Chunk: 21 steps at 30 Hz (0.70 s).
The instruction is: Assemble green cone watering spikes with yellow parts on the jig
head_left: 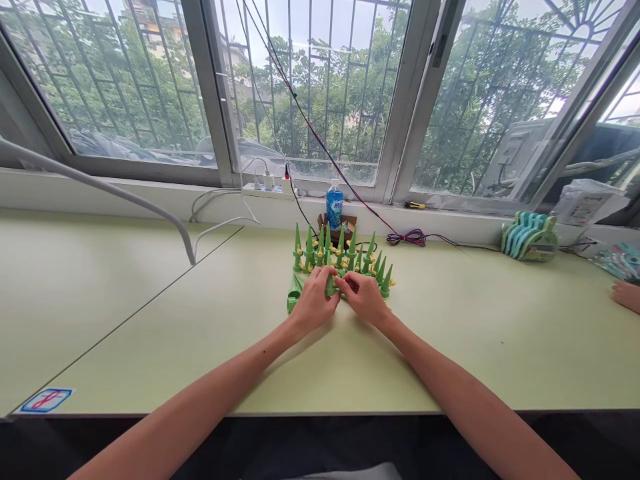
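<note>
My left hand [315,297] is closed around a green plant watering spike [329,285], its cone pointing up between my fingers. From the other side, my right hand [367,298] pinches at that spike; a bit of yellow, seemingly its small valve, shows by the fingertips, mostly hidden. Just beyond my hands stand several green watering spikes [353,239] in rows, tips up, with small yellow valves on them. Left of my left hand, a green spike body [293,301] lies on its side with its round opening toward me.
A blue liquid bottle [334,205] in a small brown box stands behind the spikes. A coiled cable [407,237], green hangers [530,237] and another person's hand [626,295] are on the right. A grey tube [150,203] arches over the table [150,347] at left.
</note>
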Motion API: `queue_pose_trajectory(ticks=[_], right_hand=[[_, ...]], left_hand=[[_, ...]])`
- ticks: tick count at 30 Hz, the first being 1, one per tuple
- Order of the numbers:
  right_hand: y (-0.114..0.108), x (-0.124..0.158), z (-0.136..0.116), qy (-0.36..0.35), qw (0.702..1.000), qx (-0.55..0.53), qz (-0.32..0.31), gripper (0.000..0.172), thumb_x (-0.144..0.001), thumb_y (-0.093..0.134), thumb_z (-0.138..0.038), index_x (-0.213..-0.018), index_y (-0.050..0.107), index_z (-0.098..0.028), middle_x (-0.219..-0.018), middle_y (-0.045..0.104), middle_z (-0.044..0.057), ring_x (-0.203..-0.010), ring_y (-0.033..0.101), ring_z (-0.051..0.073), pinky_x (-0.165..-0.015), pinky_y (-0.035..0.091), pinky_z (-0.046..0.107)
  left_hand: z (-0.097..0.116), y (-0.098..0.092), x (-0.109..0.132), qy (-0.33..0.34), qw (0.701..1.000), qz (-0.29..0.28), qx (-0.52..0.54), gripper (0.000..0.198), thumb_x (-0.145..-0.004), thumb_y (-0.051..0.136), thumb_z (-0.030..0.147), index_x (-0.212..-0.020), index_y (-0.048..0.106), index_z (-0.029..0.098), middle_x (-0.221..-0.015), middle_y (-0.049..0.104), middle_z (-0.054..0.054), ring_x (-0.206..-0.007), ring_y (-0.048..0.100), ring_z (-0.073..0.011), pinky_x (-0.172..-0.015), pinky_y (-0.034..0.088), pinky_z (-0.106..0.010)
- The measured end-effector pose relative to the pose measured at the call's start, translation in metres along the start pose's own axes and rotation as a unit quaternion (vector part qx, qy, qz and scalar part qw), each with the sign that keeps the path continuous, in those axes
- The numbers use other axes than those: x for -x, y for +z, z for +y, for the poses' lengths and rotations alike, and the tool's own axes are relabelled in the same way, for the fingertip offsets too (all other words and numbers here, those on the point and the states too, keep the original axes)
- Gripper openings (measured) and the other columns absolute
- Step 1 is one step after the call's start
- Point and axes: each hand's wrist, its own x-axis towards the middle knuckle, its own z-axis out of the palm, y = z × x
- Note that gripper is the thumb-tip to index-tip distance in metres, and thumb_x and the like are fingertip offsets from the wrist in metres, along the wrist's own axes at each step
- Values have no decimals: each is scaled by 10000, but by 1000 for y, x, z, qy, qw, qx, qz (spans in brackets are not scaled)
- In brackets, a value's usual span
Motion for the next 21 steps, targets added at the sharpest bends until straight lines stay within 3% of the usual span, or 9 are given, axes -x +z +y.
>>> queue_pose_trajectory(ticks=[7, 21], right_hand=[[1, 0, 0, -8, 1000, -7, -8, 342, -891, 502, -492, -826, 600, -171, -556, 466, -39, -506, 378, 106, -515, 312, 239], [2, -2, 3, -3, 1000, 14, -1, 441, -897, 465, -531, -661, 567, -174, -533, 481, -23, -496, 377, 106, -505, 301, 242]], left_hand=[[-1, 1, -1, 2, 1000, 3, 4, 216, -798, 544, 156, -1009, 522, 196, -968, 531, -56, -769, 539, -144, -594, 492, -251], [-3, 1, 0, 15, 1000, -4, -7, 259, -769, 568, 139, -1018, 525, 196, -964, 539, -58, -781, 555, -161, -604, 468, -267]])
